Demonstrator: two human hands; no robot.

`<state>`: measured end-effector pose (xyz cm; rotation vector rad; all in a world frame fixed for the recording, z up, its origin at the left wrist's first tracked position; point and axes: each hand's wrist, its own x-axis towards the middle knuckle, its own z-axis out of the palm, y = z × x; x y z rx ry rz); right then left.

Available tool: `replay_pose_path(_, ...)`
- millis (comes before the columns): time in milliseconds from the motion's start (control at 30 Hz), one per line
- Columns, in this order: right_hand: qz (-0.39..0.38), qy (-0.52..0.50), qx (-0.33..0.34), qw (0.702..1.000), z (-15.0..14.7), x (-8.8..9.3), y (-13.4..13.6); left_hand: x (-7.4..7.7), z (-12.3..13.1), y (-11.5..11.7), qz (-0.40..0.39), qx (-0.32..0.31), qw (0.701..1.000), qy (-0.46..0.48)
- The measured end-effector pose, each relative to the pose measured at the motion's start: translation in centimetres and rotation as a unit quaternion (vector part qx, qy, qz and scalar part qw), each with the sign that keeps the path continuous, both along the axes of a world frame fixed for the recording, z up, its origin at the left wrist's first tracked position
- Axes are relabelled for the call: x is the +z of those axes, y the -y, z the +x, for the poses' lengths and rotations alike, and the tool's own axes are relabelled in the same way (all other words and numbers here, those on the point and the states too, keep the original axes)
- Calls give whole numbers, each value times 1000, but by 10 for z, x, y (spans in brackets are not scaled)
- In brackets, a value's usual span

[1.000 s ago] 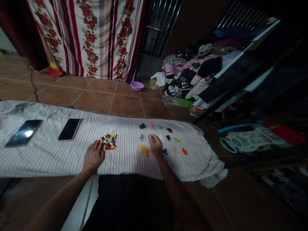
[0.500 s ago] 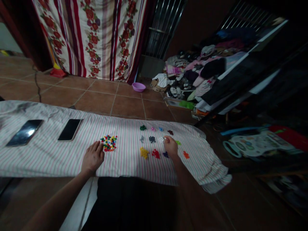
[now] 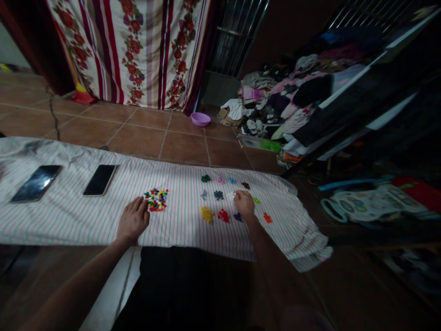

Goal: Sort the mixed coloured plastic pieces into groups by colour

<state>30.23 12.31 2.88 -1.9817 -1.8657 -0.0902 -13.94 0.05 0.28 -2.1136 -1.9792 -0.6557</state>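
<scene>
Mixed pile [image 3: 156, 200] of tiny coloured pieces lies loosely spread on the bench [image 3: 181, 220], which a striped cloth covers. At the left edge of the mixed pile rests the person's left hand [image 3: 132, 218], palm down with its fingers loosely extended and not clenched — the fingertips come right up to the pieces, though whether they press on any I cannot tell. Well to the right of the mixed pile is the right hand [image 3: 244, 205], thumb and forefinger drawn together at the white pieces [image 3: 232, 196]; whether a piece sits between them cannot be made out. Other pieces lie sorted by colour, all to the right of the mixed pile: a dark green cluster [image 3: 206, 178], a pink cluster [image 3: 220, 180], a light blue cluster [image 3: 232, 180] and a brown cluster [image 3: 245, 185] farther from the person than its middle; a yellow cluster [image 3: 206, 214], a red cluster [image 3: 223, 215] and an orange cluster [image 3: 267, 217] nearer. Two dark-screened phones lie to its left — the near phone [image 3: 100, 180] and the far phone [image 3: 36, 184]. Beyond it, on the floor, stands a purple basin [image 3: 200, 119].
</scene>
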Motion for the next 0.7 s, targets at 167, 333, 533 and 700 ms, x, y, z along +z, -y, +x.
replay_pose_path(167,15,-21,11,1000,2,-5,-7,4,0,0,-3,-8,1000,-2)
replay_pose_path(333,11,-28,12,999,5,-10,-7,6,-1,1,-2,-9,1000,2)
replay_pose_path(533,1,-25,16,1000,6,-14,-4,5,-2,1,-7,-13,1000,15)
replay_pose_path(700,6,-31,22,999,4,-15,-6,4,-1,1,-12,-6,1000,27)
